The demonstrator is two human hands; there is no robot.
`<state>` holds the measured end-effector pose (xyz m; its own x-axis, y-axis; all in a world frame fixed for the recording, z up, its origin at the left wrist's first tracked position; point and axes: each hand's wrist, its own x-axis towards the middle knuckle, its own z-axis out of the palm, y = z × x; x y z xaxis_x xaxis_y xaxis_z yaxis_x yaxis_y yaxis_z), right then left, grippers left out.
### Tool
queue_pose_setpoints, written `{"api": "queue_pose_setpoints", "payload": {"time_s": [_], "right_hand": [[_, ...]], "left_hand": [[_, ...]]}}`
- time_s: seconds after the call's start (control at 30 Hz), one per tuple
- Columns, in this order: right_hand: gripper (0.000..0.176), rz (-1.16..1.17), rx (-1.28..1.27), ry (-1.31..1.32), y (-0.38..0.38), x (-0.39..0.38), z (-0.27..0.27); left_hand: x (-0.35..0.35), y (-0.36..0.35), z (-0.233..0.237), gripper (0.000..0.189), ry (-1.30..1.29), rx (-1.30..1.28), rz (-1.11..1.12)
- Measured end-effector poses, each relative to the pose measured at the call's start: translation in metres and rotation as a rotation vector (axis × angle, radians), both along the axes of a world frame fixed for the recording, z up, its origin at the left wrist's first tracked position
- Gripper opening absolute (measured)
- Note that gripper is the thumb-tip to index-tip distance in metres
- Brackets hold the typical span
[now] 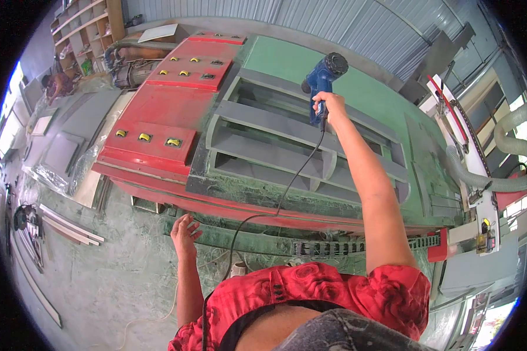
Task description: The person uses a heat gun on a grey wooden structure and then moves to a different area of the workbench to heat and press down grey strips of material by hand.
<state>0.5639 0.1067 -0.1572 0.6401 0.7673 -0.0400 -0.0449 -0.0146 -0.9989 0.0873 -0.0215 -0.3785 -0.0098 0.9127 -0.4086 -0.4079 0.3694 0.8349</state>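
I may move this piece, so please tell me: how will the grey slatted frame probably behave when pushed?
The grey slatted frame probably stays stiff, as a divider joins its slats. It may be light for its size, given its wide gaps. Tipping seems unlikely: it lies broad and low.

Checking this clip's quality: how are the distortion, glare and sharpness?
Head view: strong fisheye bending, corrugated wall bowed, corners black; head view: bright opening at far left washed out by glare; head view: blue handheld tool and right hand fairly sharp.

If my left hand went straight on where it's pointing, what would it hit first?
Your left hand would probably meet the worktable's red side first, though depth there is unclear.
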Motion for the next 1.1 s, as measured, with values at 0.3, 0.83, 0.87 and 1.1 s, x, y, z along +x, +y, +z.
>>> {"api": "queue_pose_setpoints", "payload": {"time_s": [0.3,0.83,0.87,1.1], "right_hand": [[0.008,0.053,0.004,-0.001,0.023,-0.024,-0.006],[0.009,0.062,-0.034,-0.026,0.045,-0.035,-0.004],[0.009,0.069,-0.035,-0.029,0.049,-0.039,-0.003],[0.012,0.145,-0.012,0.031,0.083,-0.072,0.002]], "left_hand": [[-0.016,-0.002,-0.004,0.036,0.011,-0.025,0.047],[-0.022,0.014,-0.010,0.036,-0.035,-0.010,0.045],[-0.024,0.015,-0.011,0.036,-0.037,-0.011,0.052],[-0.039,0.008,-0.022,0.035,-0.019,-0.020,0.087]]}}
